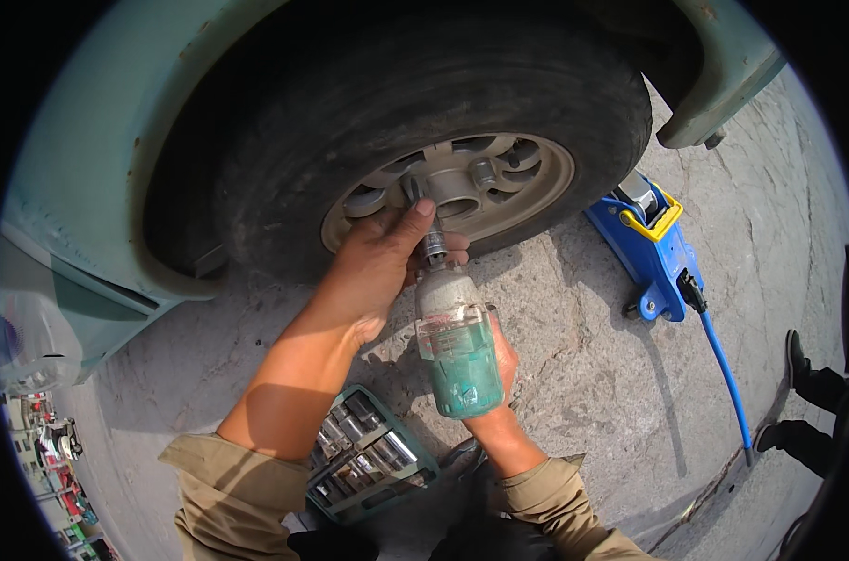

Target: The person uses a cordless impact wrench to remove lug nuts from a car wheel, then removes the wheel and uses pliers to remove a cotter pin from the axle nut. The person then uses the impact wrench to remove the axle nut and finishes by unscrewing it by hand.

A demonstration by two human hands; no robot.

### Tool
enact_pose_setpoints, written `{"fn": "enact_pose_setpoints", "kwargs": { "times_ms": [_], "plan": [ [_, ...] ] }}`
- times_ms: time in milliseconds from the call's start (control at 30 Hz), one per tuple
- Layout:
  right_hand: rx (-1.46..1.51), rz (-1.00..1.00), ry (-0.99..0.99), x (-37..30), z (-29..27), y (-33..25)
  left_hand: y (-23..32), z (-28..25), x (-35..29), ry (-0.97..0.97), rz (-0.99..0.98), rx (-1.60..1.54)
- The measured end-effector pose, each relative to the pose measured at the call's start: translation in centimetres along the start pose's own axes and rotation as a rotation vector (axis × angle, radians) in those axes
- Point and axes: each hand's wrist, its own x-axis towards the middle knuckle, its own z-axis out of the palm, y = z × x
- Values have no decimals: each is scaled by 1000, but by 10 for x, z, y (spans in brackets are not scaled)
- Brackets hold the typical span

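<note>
A worn teal impact wrench points up at the wheel in front of me. My right hand grips it from its right side; the handle and most of those fingers are hidden behind the body. Around the metal socket on the wrench's nose, my left hand is closed, thumb uppermost. The socket's tip reaches the pale wheel rim, near its left lug area; whether it sits on a nut, I cannot tell. A black tyre surrounds the rim.
A blue floor jack with a long blue handle stands right of the wheel. Below my left forearm lies an open green socket case. Pale green bodywork arches around the tyre. Another person's dark-trousered legs show at far right.
</note>
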Motion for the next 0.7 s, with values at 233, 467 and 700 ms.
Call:
{"fn": "enact_pose_setpoints", "kwargs": {
  "times_ms": [233,467,700],
  "plan": [
    [-276,-312,21,-3,20,9,-3,6,5,-50,2,-72],
    [384,404,-85,-10,39,-23,4,-6,-9,114,161,594],
    [136,202,120,-14,36,5,17,-89,-89,318,1313,1293]
  ]
}}
